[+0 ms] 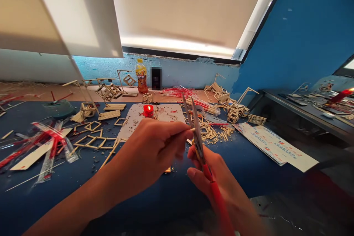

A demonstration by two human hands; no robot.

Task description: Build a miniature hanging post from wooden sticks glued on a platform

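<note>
My left hand (149,155) is closed in a pinch near the middle, with the pale end of a small wooden stick (193,129) showing at its fingertips. That end lies at the scissor blades; whether it is between them I cannot tell. The red-handled scissors (197,127) point up and away, blades slightly apart, with my right hand (218,177) wrapped round their handles. Beyond my left hand, a lit red candle (148,111) stands on a stained white board (132,118). Short cut sticks (218,132) lie heaped behind the scissors.
Square stick frames (95,140) and red-striped plastic wrappers (52,140) cover the left of the blue table. Stick models (238,112) stand along the back near a drink bottle (142,77). Printed cards (276,145) lie at right, before another table (304,105).
</note>
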